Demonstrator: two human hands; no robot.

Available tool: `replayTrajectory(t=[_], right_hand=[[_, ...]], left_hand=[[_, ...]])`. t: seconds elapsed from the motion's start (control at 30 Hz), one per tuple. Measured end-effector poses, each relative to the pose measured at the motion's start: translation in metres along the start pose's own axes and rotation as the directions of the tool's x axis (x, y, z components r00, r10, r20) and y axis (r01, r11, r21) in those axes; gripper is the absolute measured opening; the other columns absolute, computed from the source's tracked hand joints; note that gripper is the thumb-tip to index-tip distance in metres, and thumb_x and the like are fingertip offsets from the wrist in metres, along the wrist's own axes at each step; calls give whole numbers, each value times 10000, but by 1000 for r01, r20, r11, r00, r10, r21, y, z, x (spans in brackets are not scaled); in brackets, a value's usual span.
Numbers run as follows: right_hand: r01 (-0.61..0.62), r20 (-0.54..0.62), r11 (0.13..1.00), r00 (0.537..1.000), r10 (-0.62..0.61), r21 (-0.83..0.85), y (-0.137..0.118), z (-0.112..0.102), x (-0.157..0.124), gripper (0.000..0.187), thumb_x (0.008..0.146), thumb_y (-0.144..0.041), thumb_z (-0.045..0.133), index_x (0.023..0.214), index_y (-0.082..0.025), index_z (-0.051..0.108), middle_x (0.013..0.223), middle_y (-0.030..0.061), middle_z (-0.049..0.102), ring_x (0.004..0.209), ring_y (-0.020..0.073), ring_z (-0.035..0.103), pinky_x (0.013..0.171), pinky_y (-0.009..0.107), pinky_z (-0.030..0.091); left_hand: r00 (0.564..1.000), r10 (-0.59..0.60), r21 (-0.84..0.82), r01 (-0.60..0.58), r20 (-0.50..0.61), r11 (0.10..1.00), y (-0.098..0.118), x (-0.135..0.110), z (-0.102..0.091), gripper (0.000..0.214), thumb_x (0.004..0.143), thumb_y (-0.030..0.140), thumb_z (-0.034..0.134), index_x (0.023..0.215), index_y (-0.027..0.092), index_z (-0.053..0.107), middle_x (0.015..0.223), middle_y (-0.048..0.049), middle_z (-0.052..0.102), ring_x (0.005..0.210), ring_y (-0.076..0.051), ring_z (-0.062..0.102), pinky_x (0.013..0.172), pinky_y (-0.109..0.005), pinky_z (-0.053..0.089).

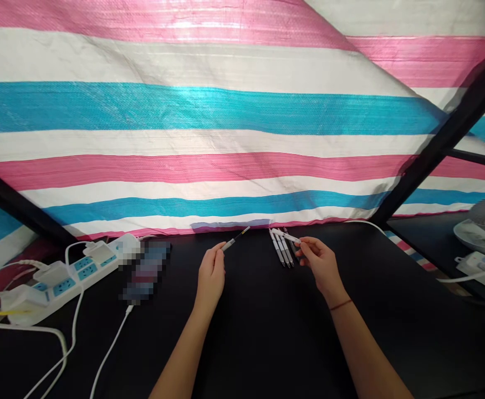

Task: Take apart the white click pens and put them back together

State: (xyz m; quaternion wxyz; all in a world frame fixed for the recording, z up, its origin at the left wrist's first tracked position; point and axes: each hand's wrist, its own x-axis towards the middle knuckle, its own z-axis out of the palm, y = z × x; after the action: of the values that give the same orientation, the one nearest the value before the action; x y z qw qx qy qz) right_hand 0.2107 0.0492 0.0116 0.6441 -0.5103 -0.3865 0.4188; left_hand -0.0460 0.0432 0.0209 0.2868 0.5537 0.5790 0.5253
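Our left hand [211, 277] pinches a slim dark-tipped pen [236, 239] between thumb and fingers, tip angled far and right. Our right hand [321, 263] pinches a white pen [286, 236] over a loose row of white pens [281, 247]. The row lies just beside that hand on the black table [267, 343], near its far edge, where a striped tarpaulin [184, 111] hangs. Tabletop shows between the hands. Farther left sit a power strip [59, 282] with plugged-in adapters and a pixelated object [144, 271].
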Motion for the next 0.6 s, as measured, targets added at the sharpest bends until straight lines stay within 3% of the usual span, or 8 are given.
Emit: replayTrajectory(t=[0.17,0.37,0.6], right_hand=[[28,5,1000,1000,-28,2,0,2,0,354,668,-382,733,921,-148,653,818,61,654,612,133,572,416,200,439],[69,-40,995,997,-72,-69,4,0,2,323,770,-478,626,755,-156,609,683,28,603,569,129,564,406,204,448],[109,7,990,994,-109,-89,5,1,2,340,744,-449,657,900,-152,605,755,57,646,623,156,598,445,238,510]], left_hand=[[999,-5,7,5,32,1000,-4,1,1,396,861,429,483,1161,190,584,818,-37,583,610,-124,515,551,-234,446],[998,-52,-17,52,45,998,-5,1,2,396,831,468,526,1097,184,594,745,-17,585,640,-142,557,571,-243,456],[995,-53,-52,58,84,997,-1,0,2,382,835,467,515,1074,183,607,856,-43,635,663,-138,565,609,-253,462]])
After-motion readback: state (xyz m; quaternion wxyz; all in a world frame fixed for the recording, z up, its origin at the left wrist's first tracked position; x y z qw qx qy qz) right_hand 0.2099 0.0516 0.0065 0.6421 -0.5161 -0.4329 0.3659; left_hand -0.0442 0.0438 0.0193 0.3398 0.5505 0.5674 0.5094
